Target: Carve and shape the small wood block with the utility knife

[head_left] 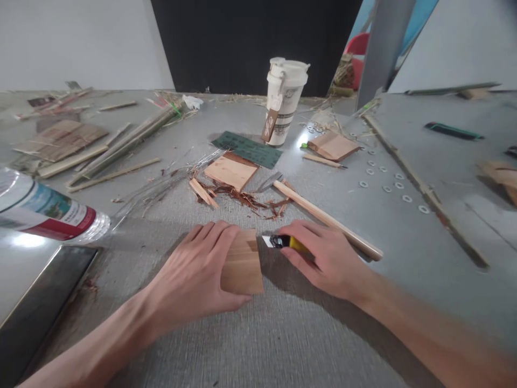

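**Steadying the Block at the Knife Point**

My left hand (205, 261) grips the wooden block (242, 267) at the near middle of the work surface (258, 345), fingers over its far side, thumb along its near edge. My right hand (329, 256) is wrapped around the yellow-and-black utility knife (298, 246). The exposed blade (267, 241) points left, just beside the block's right edge, apparently not touching.

1. Press the block firmly down before loading the blade.
2. Keep the left fingers and thumb outside the blade's path.
3. Use light, shallow strokes; a deep bite could jam or snap the blade.
4. Avoid striking the wooden-handled tool (325, 215) beyond my right hand.
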The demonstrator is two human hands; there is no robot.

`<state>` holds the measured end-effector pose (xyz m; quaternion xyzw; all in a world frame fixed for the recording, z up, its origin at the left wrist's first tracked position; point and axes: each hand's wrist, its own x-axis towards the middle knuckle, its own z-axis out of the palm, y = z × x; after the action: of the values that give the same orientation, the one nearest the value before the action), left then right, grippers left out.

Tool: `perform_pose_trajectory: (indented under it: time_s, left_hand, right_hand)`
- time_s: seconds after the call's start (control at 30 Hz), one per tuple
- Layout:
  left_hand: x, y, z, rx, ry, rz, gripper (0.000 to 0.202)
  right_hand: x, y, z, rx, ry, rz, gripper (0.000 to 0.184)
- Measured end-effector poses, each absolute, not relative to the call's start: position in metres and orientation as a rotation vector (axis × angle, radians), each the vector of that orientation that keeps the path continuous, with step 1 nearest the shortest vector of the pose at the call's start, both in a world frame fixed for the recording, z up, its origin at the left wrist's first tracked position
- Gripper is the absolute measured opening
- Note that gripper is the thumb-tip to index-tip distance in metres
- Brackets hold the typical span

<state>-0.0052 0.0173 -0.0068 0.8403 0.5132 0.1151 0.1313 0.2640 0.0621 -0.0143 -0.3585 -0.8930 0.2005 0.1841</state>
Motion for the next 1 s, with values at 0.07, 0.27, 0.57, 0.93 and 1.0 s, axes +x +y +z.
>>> perform_pose_trajectory:
  time_s: [0.07,0.27,0.57,0.93,1.0]
  left_hand:
    - [-0.004,0.016,-0.007,2.433,1.482,0.343,0.086]
    - [0.004,0.009,-0.014,2.414,1.493,0.361,0.085]
    - [0.011,0.002,-0.014,2.390,1.593,0.461,0.084]
    - [0.013,-0.006,-0.008,2.586,1.574,0.537,0.091]
    - [0.014,-0.004,-0.009,2.591,1.555,0.533,0.090]
  right_hand:
    - [0.264,0.061,-0.014,-1.010,-2.541,0.564,0.019]
    - [0.260,0.058,-0.013,-0.959,-2.654,0.530,0.019]
    - [0.261,0.059,-0.013,-0.969,-2.679,0.484,0.024]
    - [0.263,0.055,-0.005,-0.781,-2.588,0.298,0.025]
    - [0.262,0.055,-0.005,-0.776,-2.584,0.294,0.026]
